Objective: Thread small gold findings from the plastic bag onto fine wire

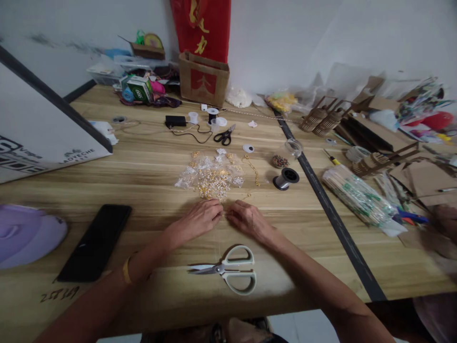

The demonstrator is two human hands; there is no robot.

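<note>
My left hand (206, 215) and my right hand (248, 218) rest close together at the near edge of a pile of small gold and clear beads (216, 181). The fingers of both are curled and pinched; what lies between them is too small to make out. Beyond my right hand lie a short gold chain (253, 170) and a thin gold piece (246, 196). A spool of fine wire (285, 178) stands to the right. White-handled scissors (228, 270) lie slightly open on the table between my forearms. Faint thin strands run from my hands toward them.
A black phone (95, 243) and a lilac cap (28, 236) lie at left. Black scissors (224, 136), a jar of dark beads (285, 155) and a cardboard box (203, 78) stand farther back. A bag of sticks (360, 197) lies right; another person's hand (446, 216) shows at the edge.
</note>
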